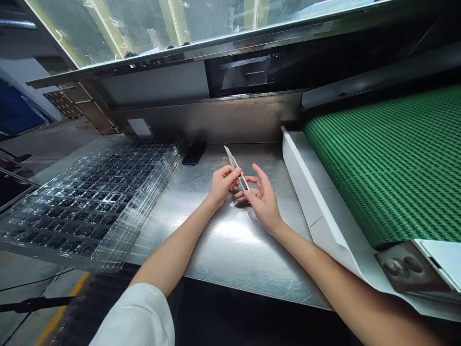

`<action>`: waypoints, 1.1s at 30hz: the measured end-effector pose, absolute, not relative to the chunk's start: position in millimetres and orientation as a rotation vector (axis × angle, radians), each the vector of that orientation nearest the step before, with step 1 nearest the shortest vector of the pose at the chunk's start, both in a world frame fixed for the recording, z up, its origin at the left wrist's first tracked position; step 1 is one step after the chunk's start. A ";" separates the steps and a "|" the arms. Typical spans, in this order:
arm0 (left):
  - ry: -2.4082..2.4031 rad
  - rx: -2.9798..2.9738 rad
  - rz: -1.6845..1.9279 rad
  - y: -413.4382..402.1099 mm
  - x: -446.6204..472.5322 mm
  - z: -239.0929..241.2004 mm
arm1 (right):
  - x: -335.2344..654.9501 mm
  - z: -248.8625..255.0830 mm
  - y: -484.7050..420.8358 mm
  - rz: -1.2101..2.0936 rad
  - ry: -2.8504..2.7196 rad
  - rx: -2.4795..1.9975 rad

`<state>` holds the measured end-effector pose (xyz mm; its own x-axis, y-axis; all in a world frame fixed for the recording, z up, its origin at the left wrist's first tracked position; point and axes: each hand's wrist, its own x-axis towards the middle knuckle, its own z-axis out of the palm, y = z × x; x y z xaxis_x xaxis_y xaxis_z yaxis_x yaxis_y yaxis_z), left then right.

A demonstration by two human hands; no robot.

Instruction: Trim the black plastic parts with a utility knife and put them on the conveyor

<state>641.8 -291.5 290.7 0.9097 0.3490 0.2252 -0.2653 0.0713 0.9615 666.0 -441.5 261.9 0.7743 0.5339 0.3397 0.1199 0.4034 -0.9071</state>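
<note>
A slim metal knife (236, 167) is held just above the middle of a steel table (230, 250), between a person's two bare hands. The left hand (219, 185) is closed on it, thumb and fingertips pinching the handle partway along, forearm reaching in from a white sleeve (140, 317). The right hand (262, 199) is spread loosely open, palm turned inward, its fingers meeting the knife's near end; no firm grasp shows.

A stack of clear trays (90, 202) lies to the left of the hands, a small dark flat object (193, 154) at the table's back. A white rail (306, 182) edges the table on the right, with a green belt (389, 163) beyond it. Nothing lies between the hands and the table's near edge.

The knife's long axis runs diagonally, its far tip pointing away and to the left, raised toward the machine's back wall.
</note>
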 end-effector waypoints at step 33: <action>0.237 1.067 0.169 -291.5 644.4 286.6 | 662.4 259.3 -443.0 0.332 -0.822 -1.191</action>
<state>644.4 -291.5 286.6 0.9619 0.2501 -0.1102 -0.0224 0.4737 0.8804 662.4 -443.0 259.3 0.6744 0.6288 0.3871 0.1828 0.3658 -0.9126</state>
